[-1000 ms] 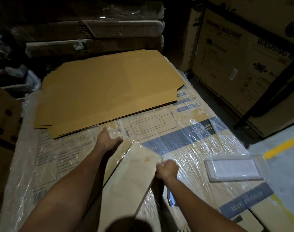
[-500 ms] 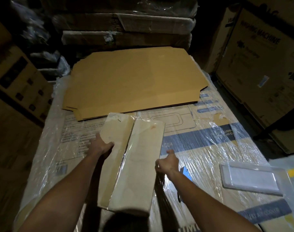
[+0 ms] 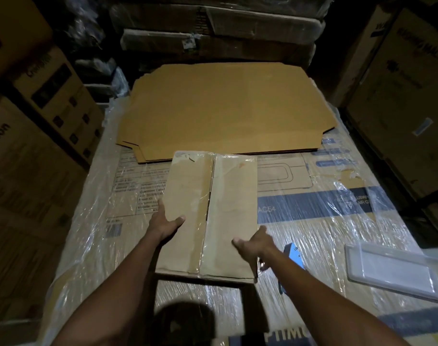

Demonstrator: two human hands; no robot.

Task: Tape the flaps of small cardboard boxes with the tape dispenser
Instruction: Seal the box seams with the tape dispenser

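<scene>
A small pale cardboard box (image 3: 228, 196) lies flat on a plastic-wrapped carton (image 3: 325, 221), its two long top flaps folded down and meeting along a centre seam. My left hand (image 3: 163, 224) holds the box's left edge, thumb on top of the left flap. My right hand (image 3: 256, 242) holds the right edge near the front corner, thumb on the right flap and fingers down the side. The blue tape dispenser (image 3: 294, 254) lies on the wrapped carton just right of my right wrist, partly hidden by the arm.
A stack of flat brown cardboard blanks (image 3: 225, 111) lies just behind the box. A clear plastic tray (image 3: 390, 270) sits at the right. Large printed cartons stand on both sides and wrapped bundles are piled at the back.
The box has swung from slanted and tilted to flat and square in front of me, flaps closed. Both hands slid toward its near end, one on each side edge.
</scene>
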